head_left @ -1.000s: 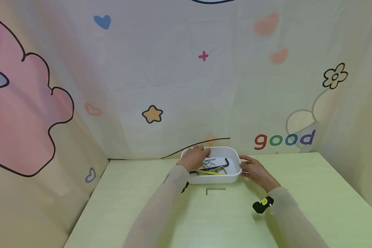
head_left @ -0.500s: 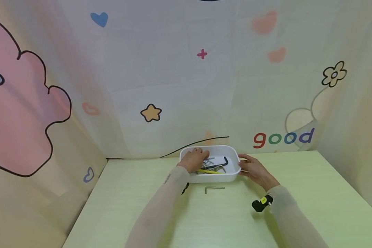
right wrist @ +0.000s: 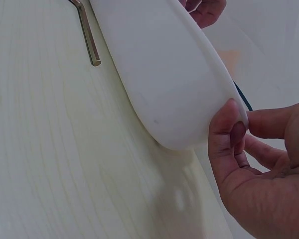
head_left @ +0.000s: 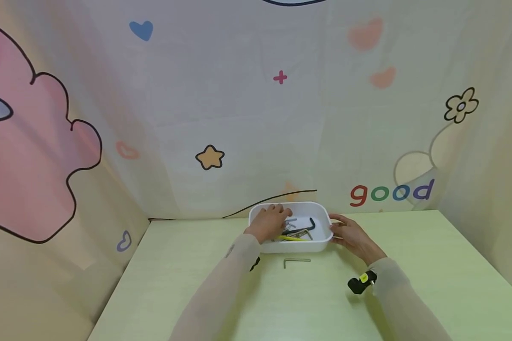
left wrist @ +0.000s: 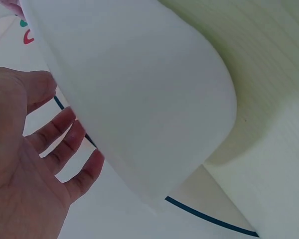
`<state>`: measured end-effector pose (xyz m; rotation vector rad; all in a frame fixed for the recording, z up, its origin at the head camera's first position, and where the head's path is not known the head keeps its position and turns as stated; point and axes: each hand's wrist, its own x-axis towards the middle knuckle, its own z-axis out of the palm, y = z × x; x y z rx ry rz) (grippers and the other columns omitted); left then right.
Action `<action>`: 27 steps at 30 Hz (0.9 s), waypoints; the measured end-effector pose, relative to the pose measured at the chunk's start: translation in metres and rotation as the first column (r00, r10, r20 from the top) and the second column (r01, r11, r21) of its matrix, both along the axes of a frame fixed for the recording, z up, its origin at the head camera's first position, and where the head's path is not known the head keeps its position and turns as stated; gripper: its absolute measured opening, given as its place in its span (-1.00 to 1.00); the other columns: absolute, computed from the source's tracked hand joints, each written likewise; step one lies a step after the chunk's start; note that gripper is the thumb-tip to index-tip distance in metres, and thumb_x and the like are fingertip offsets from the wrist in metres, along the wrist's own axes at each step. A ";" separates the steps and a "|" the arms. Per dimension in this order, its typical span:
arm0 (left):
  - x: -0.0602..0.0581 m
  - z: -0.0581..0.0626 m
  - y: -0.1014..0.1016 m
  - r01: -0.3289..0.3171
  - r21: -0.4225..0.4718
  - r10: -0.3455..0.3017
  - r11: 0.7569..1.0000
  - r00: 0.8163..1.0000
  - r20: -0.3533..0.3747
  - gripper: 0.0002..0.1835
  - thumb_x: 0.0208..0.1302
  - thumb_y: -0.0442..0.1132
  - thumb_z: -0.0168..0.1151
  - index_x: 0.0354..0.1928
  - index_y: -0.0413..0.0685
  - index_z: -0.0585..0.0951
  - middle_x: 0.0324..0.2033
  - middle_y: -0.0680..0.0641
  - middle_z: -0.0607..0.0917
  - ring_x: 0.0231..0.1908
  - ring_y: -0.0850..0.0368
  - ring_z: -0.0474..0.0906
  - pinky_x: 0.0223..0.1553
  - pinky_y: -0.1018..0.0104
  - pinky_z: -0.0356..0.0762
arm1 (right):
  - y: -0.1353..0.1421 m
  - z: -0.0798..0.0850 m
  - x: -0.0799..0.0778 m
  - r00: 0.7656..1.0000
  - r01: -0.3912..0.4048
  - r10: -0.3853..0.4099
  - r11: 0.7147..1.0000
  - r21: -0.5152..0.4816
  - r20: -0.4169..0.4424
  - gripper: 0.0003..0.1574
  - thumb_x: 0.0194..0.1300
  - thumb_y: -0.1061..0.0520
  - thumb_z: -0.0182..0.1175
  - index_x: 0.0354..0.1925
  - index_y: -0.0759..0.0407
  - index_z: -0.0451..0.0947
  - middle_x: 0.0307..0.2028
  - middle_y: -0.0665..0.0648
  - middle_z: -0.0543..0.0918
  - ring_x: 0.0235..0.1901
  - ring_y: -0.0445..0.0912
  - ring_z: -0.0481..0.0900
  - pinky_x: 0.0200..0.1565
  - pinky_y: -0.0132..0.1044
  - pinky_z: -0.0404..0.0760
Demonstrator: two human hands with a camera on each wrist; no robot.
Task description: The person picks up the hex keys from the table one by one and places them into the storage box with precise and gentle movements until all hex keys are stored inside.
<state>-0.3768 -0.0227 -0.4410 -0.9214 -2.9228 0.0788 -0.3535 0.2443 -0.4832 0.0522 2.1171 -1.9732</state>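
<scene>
A white rectangular tray [head_left: 298,246] stands at the back of the table with a loose pile of metal pieces in it. Among them are a black hex key [head_left: 312,224], a thin yellow stick-like piece [head_left: 294,238] and small silver pieces [head_left: 291,222]. My left hand [head_left: 266,222] reaches over the tray's left side, fingers spread and bent down inside; the tray wall hides its fingertips in the left wrist view. At the right end, my right hand [head_left: 353,237] pinches the tray rim between thumb and fingers. A brass-coloured hex key [head_left: 297,260] lies in front of the tray.
The pale green table [head_left: 281,303] ends at a printed cloth backdrop [head_left: 239,104] right behind the tray. More cloth hangs on both sides. A black camera [head_left: 360,283] sits at my right wrist.
My left hand has shifted slightly right and its fingers have lifted and spread inside the tray. My right hand keeps its hold on the rim; the hex key on the table stays put.
</scene>
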 end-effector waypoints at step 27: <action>0.055 0.003 -0.005 0.188 0.065 -0.169 0.980 0.960 -0.224 -0.62 0.46 -0.12 0.04 0.27 0.16 0.42 0.13 0.06 0.54 0.09 0.12 0.46 0.05 0.25 0.57 | -0.001 -0.001 0.001 1.000 0.002 -0.002 1.000 0.000 -0.005 -0.35 0.49 0.26 -0.09 0.47 0.25 0.06 0.06 0.25 0.46 -0.12 -0.04 0.53 -0.18 -0.37 0.63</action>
